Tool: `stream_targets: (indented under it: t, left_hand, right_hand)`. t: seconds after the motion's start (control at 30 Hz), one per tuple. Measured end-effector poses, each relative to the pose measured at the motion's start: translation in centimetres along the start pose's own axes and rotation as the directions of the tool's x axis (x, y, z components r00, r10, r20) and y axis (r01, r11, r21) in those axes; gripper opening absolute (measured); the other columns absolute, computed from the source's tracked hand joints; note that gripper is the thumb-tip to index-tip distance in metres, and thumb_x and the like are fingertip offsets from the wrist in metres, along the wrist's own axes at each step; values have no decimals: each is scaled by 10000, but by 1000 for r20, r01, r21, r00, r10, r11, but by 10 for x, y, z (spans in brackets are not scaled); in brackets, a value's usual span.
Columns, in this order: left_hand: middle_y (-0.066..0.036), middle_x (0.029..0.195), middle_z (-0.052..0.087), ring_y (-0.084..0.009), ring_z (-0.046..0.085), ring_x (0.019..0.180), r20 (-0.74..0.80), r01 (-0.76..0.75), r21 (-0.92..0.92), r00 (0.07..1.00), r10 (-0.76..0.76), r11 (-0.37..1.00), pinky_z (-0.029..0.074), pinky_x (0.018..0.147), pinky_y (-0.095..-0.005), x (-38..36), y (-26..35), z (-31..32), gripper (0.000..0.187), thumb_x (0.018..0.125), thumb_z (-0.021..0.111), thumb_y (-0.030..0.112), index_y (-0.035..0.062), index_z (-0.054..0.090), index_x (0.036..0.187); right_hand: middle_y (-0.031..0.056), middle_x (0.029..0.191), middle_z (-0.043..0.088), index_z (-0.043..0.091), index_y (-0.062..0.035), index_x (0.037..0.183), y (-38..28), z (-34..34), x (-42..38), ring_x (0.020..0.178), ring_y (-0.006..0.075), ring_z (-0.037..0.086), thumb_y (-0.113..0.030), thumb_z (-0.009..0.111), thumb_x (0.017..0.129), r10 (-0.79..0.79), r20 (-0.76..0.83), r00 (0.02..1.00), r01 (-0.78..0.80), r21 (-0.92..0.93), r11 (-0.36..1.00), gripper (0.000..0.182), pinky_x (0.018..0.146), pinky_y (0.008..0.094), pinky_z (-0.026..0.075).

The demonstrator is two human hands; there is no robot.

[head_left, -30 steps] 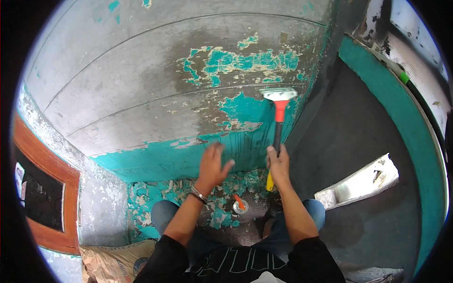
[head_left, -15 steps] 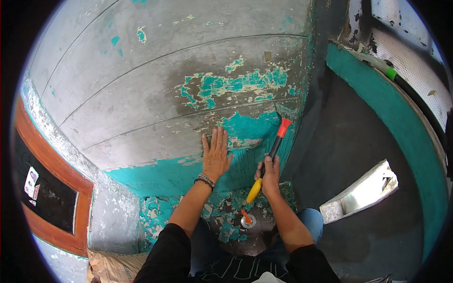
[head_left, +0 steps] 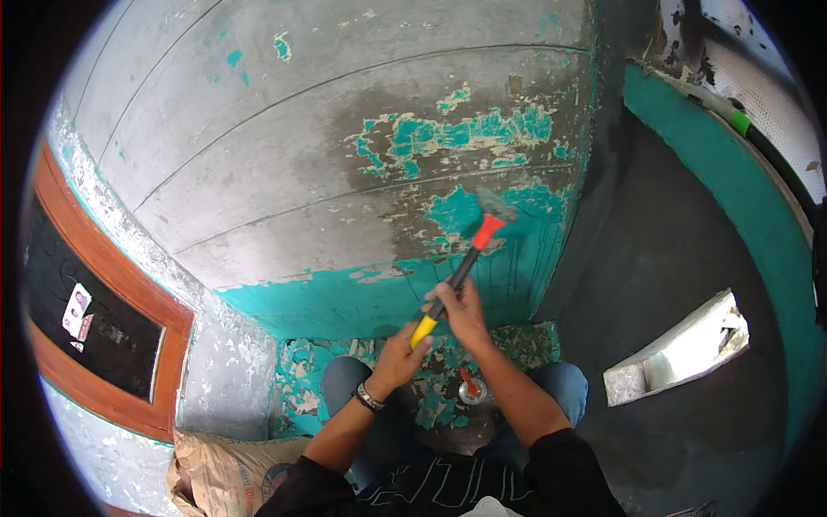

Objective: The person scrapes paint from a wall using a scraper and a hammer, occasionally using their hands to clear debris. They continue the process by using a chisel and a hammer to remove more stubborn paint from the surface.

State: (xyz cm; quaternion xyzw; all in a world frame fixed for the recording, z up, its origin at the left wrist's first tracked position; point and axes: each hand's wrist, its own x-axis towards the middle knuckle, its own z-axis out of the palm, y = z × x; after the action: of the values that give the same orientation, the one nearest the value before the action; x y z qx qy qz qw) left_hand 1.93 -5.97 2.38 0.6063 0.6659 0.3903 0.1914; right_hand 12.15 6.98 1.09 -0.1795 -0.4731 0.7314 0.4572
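Both my hands are closed on a long-handled scraper (head_left: 466,267) with a black shaft, a red neck and a yellow grip end. My left hand (head_left: 398,358) wraps the yellow end, a bracelet on its wrist. Higher up, my right hand (head_left: 463,312) grips the black shaft. The scraper's greyish blade (head_left: 497,207), somewhat blurred, lies over the turquoise paint (head_left: 452,211) on the wall; whether it touches is hard to tell. Around that patch the wall (head_left: 293,164) is bare grey with flaking edges.
Paint flakes (head_left: 301,379) litter the floor below the wall. Between my knees stands a small round container (head_left: 472,392) with an orange-handled tool in it. A paper sack (head_left: 220,474) and a wood-framed panel (head_left: 172,370) are at left, a light-coloured opening (head_left: 680,353) at right.
My left hand has come off the wall and taken hold of the scraper's yellow end. The scraper's blade has moved left from near the corner. The view has shifted slightly.
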Motion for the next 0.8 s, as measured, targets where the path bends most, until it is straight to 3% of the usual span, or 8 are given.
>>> stream_targets:
  t: [0.03,0.13,0.17,0.27,0.37,0.5,0.7,0.8]
  left_hand:
    - [-172,680,550,-313,581,628,-40,168,-72,984,-172,983,428,572,-393,-8,-3,-2,260,940,531,291,37,536,997]
    - [-160,635,534,-313,565,590,-155,185,48,972,-176,981,420,546,-387,-28,-12,-15,262,940,532,295,33,533,945]
    - [-160,632,537,-334,567,594,-179,236,49,958,-224,971,422,542,-395,-34,-17,-19,269,938,533,303,38,533,895]
    - [-159,632,548,-353,574,595,-235,212,195,958,-165,958,422,530,-404,-49,-34,-32,267,929,546,308,44,543,884]
    - [-160,621,557,-363,583,591,-276,263,199,939,-204,944,423,516,-413,-56,-37,-41,263,913,569,301,42,556,868]
    - [-158,592,547,-348,577,571,-288,276,249,936,-201,928,423,511,-398,-50,-41,-54,275,907,583,300,33,574,838]
    - [-160,582,531,-337,546,535,-215,248,133,952,-217,960,412,501,-375,-35,-44,-69,326,899,595,344,23,589,843]
    - [-163,578,531,-339,550,528,-216,258,173,952,-219,951,414,497,-381,-34,-45,-68,347,895,597,363,22,593,832]
  right_hand:
    - [118,866,636,408,-66,1075,7,9,-1,727,196,669,-284,500,963,23,59,998,-18,-71,997,262,616,307,542]
    - [123,853,638,405,-62,1056,13,32,-3,694,211,672,-341,459,974,131,88,987,-132,10,991,296,599,319,547]
    - [122,853,635,406,-67,1065,21,34,2,708,216,673,-418,424,971,166,88,982,-170,47,984,364,616,323,551]
    - [120,855,632,402,-72,1077,35,37,16,728,215,674,-450,432,960,204,21,979,-204,190,960,397,630,320,558]
    - [119,867,633,406,-77,1082,45,36,30,743,213,674,-465,431,958,186,-21,982,-177,233,956,409,637,326,566]
    - [115,861,634,412,-83,1087,40,43,38,727,215,674,-490,438,950,167,-63,984,-149,223,963,430,637,331,570]
    - [108,812,620,432,-87,1025,29,50,46,683,241,668,-494,488,929,173,-133,976,-144,204,968,422,615,344,588]
    - [107,784,617,432,-85,1002,31,48,48,662,245,669,-495,494,925,142,-127,982,-115,202,973,422,605,354,595]
